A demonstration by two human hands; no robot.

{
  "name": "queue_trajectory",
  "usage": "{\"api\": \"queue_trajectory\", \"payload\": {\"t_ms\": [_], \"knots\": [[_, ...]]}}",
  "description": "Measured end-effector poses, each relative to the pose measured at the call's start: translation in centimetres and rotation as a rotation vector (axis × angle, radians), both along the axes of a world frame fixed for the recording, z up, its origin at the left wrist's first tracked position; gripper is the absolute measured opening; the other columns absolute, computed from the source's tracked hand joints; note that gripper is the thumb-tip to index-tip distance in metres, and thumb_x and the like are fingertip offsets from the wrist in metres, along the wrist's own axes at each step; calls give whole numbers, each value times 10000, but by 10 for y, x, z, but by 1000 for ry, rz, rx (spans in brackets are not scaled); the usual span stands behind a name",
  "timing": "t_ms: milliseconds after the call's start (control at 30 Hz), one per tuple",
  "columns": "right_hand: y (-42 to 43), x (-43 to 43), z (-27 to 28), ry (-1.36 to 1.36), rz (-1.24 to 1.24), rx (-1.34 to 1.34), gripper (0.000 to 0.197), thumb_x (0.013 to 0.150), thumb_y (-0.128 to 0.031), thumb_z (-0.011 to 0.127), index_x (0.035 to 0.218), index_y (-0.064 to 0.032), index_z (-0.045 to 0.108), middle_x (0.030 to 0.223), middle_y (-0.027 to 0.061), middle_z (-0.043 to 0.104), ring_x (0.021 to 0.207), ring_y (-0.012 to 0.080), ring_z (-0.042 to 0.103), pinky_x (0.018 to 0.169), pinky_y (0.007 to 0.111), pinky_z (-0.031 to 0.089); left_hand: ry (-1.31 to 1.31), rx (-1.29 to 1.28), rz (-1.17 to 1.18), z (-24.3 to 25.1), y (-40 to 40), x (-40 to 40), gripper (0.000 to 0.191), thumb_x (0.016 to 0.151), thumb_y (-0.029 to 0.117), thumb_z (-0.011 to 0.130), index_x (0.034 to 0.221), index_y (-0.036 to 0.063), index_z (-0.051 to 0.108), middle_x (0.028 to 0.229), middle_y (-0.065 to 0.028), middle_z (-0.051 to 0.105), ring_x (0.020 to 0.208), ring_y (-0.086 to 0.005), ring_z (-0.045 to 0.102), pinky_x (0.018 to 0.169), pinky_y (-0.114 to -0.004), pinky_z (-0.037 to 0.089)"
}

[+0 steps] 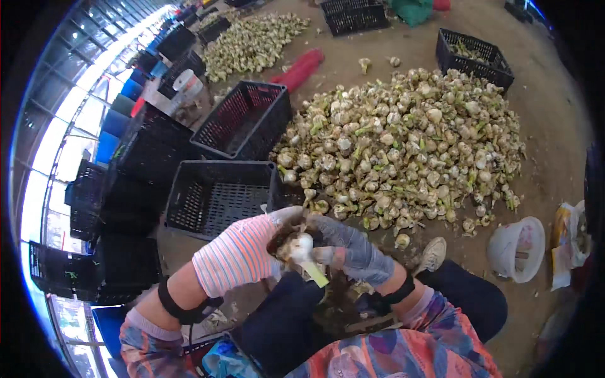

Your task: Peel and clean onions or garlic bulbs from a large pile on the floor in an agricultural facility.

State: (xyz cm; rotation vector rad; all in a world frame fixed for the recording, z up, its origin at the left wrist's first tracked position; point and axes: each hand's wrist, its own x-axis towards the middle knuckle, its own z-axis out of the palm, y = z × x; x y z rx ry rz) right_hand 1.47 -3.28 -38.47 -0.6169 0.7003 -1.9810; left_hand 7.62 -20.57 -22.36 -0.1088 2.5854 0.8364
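Observation:
Both of my hands meet low in the centre of the head view, around a garlic bulb (302,245) with a cut green stem and a partly peeled white side. My left hand (250,245), in a striped glove, is closed on the bulb's brown, dirty outer side. My right hand (350,248), in a grey glove, is at the bulb's other side, its thumb beside the stem. Whether it holds a tool is hidden. Beyond my hands lies a large heap of garlic bulbs (406,146) on the ground.
Two black plastic crates (222,163) (241,118) stand left of the heap; stacked black crates (137,189) rise further left. A white bucket (515,250) stands at right. Behind are another garlic heap (255,42), a red mesh sack (302,71) and a crate (475,59) holding plant scraps.

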Motion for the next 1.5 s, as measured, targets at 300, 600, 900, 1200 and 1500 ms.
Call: {"api": "queue_trajectory", "payload": {"t_ms": [300, 600, 900, 1200, 1500], "knots": [[81, 37, 50, 442, -312, 201, 482, 869, -212, 713, 1275, -12, 549, 1210, 123, 607, 1116, 198, 580, 981, 329, 444, 344, 239, 272, 4, 86, 79, 453, 731, 57, 752, 1169, 23, 641, 1007, -115, 677, 925, -236, 658, 841, -317, 516], [123, 30, 15, 1135, -504, 442, 468, 768, -130, 693, 1219, -65, 590, 1134, 156, 607, 1101, 345, 558, 973, 432, 436, 660, -37, 235, -103, 134, 83, 330, 766, -7, 638, 1093, 38, 648, 973, -172, 668, 847, -335, 660, 754, -353, 534], [112, 27, -32, 322, -153, 561, 449, 794, -126, 675, 1225, -36, 590, 1204, 136, 601, 1097, 277, 586, 983, 377, 444, 362, 593, 834, -188, 128, 74, 186, 867, 53, 564, 1032, 5, 635, 907, -85, 675, 794, -161, 640, 717, -281, 515], [91, 39, -80, 245, -1, 655, 652, 847, -147, 649, 1428, -30, 376, 1254, 176, 569, 1096, 220, 580, 938, 342, 471, 144, 1429, 1309, -253, 104, 76, 283, 879, 132, 538, 1124, 13, 617, 909, -89, 667, 758, -201, 655, 606, -313, 550], [104, 40, -136, 483, -192, 797, 716, 789, -124, 690, 1415, -18, 360, 1280, 201, 538, 1146, 309, 574, 958, 380, 472, 261, 974, 1324, -251, 48, 94, 231, 845, 254, 625, 924, 38, 651, 890, -93, 676, 828, -267, 659, 764, -376, 527]]}}
